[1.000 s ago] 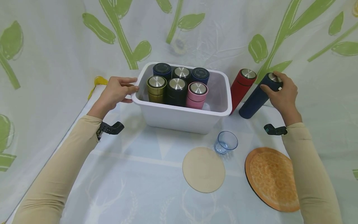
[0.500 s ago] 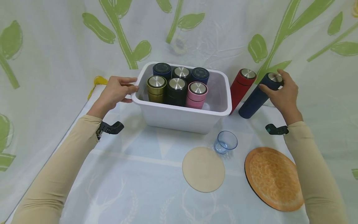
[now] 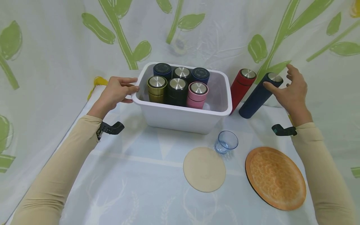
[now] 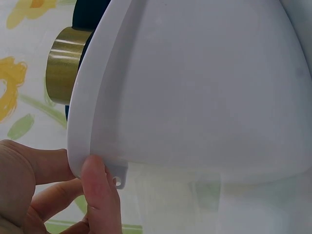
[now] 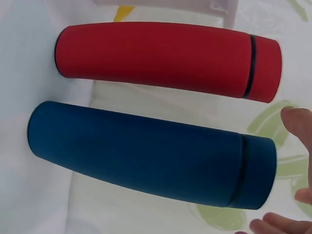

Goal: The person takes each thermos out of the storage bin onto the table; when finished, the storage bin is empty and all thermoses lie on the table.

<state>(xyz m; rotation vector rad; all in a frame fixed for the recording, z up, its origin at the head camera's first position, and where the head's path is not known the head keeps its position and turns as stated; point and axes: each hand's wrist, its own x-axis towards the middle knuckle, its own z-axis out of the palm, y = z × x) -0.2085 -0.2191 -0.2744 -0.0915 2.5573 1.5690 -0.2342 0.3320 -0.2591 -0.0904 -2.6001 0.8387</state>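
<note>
In the head view my left hand [image 3: 118, 92] pinches the left end of a white plastic bin [image 3: 182, 117] by its rim; the left wrist view has the thumb under the lip and a finger over it. Several thermos flasks stand in the bin, among them a gold one [image 3: 157, 90], a black one [image 3: 177, 93] and a pink one [image 3: 198, 97]. To its right are a red thermos [image 3: 242, 87] and a navy thermos [image 3: 257, 98], both upright. My right hand [image 3: 295, 90] is spread beside the navy thermos's lid, thumb near the lid and fingers apart from it, holding nothing.
A clear blue glass [image 3: 227, 142] stands in front of the bin's right end. Before it lies a round beige mat [image 3: 204, 169], and further right a round orange-brown patterned mat [image 3: 275, 178]. A leaf-print curtain [image 3: 225, 37] hangs behind the table.
My right hand has let go of the navy thermos's lid, its fingers spreading as it draws off to the right. The left hand stays on the bin's rim.
</note>
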